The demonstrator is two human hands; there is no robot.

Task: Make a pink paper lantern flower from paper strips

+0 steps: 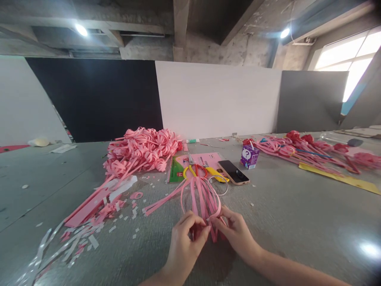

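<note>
At the lower centre of the frame, the left hand (pixel 187 240) and the right hand (pixel 238 234) both pinch the pink strips (pixel 194 200) above the bench (pixel 285 210). To my eye, light finger pressure is best, keeping every strip flat and evenly spaced.

Paper strips (pixel 194 196) before the scissors (pixel 196 171), paper pile (pixel 139 154) behind to the left, phone (pixel 233 172) and carton (pixel 250 157) right.
</note>
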